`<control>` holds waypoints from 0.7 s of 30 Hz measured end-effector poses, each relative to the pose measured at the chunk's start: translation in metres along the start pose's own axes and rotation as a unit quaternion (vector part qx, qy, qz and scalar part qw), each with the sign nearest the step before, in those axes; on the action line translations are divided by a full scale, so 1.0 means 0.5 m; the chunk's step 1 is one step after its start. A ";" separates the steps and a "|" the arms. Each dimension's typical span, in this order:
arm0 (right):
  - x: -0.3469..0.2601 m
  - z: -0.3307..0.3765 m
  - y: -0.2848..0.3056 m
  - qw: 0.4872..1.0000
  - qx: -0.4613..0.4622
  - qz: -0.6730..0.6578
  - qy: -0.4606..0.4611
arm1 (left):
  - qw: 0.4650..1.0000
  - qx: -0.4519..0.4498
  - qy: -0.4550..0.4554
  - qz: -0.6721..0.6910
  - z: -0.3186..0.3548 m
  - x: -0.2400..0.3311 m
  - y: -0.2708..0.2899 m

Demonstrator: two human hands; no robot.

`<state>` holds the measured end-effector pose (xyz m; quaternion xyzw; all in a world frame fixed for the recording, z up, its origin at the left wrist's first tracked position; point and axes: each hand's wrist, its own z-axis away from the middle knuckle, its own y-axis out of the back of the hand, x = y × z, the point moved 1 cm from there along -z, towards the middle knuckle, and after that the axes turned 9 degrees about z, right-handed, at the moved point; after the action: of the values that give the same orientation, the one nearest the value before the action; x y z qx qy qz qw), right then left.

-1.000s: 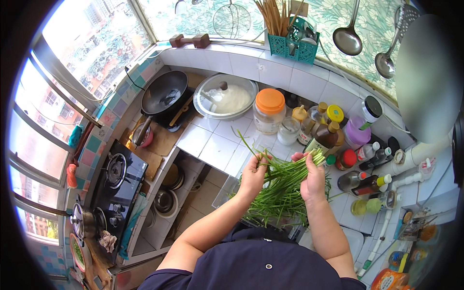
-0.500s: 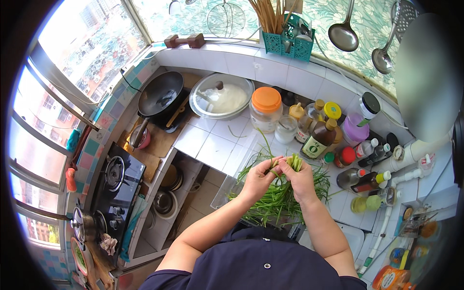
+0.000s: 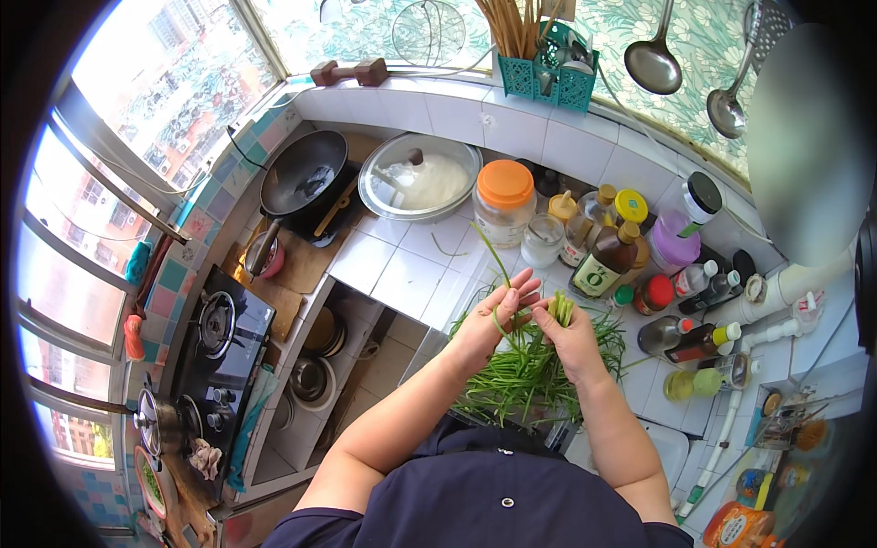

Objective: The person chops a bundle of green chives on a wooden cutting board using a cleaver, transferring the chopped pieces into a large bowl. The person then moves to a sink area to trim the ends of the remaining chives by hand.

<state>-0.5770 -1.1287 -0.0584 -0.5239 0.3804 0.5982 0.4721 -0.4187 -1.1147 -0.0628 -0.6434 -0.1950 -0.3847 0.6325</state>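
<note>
The left hand (image 3: 498, 315) and the right hand (image 3: 566, 333) meet above a heap of green chives (image 3: 525, 374) that lies at the front edge of the white tiled counter (image 3: 402, 269), directly before the person. The right hand is closed around a small bundle of chive stalks (image 3: 562, 309), cut ends pointing up. The left hand pinches a single long stalk (image 3: 493, 260) between thumb and fingers; this stalk rises and curves toward the back of the counter. The fingertips of both hands are almost touching.

Behind the heap stands a glass jar with an orange lid (image 3: 504, 201), beside a lidded pan (image 3: 418, 178) and a black wok (image 3: 303, 172). A cluster of sauce bottles (image 3: 607, 260) stands to the right of the jar. A gas hob (image 3: 217, 329) sits lower on the left. A teal utensil basket (image 3: 546, 80) rests on the window ledge.
</note>
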 end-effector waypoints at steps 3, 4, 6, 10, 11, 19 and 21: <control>0.026 -0.003 0.040 0.999 0.037 0.019 0.011 | 0.999 0.025 0.009 -0.044 0.006 0.038 0.007; 0.033 -0.001 0.055 0.999 0.047 0.009 0.025 | 0.998 0.054 0.010 -0.013 0.007 0.044 0.011; 0.032 0.006 0.075 0.997 0.057 -0.025 0.046 | 0.997 0.072 0.020 -0.017 0.003 0.037 0.042; 0.028 0.013 0.067 1.000 0.006 0.013 0.022 | 0.991 0.080 0.047 -0.099 0.001 0.004 0.056; 0.025 0.013 0.055 0.999 0.014 0.047 0.002 | 0.988 0.068 0.054 -0.128 -0.002 -0.004 0.049; 0.033 -0.012 0.019 0.997 -0.005 -0.039 -0.061 | 0.961 0.007 -0.055 -0.270 -0.013 -0.060 0.030; 0.037 -0.008 0.031 0.997 0.022 -0.062 -0.034 | 0.960 0.008 -0.013 -0.279 -0.007 -0.043 0.025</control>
<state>-0.5908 -1.1336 -0.0777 -0.5153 0.3439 0.5771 0.5322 -0.4236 -1.1146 -0.0874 -0.5633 -0.3780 -0.5355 0.5031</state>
